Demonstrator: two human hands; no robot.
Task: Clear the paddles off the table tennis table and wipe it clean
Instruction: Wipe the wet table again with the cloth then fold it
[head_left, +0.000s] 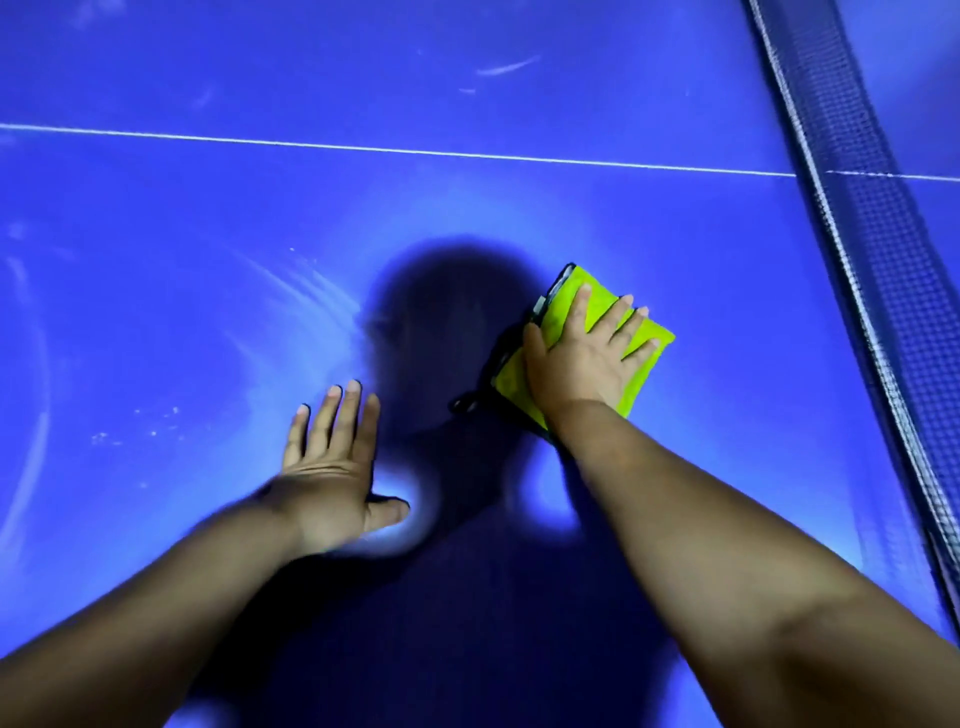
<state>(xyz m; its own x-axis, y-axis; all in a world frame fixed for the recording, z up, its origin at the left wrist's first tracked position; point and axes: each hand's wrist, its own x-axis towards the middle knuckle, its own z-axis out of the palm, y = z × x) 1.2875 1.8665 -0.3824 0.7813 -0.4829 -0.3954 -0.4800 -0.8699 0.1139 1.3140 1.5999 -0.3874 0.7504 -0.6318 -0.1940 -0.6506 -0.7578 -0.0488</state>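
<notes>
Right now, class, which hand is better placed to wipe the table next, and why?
The right hand: it presses the green cloth flat on the table. The left hand rests bare on the table, holding nothing, so it probably only steadies the person.

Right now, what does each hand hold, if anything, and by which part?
Nothing gripped. Right hand presses flat on the middle of the cloth; left hand rests on the table.

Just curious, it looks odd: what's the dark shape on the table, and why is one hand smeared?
Head view: the person's own shadow falls on the table; the left hand is motion-blurred, the right hand on the cloth sharp.
</notes>
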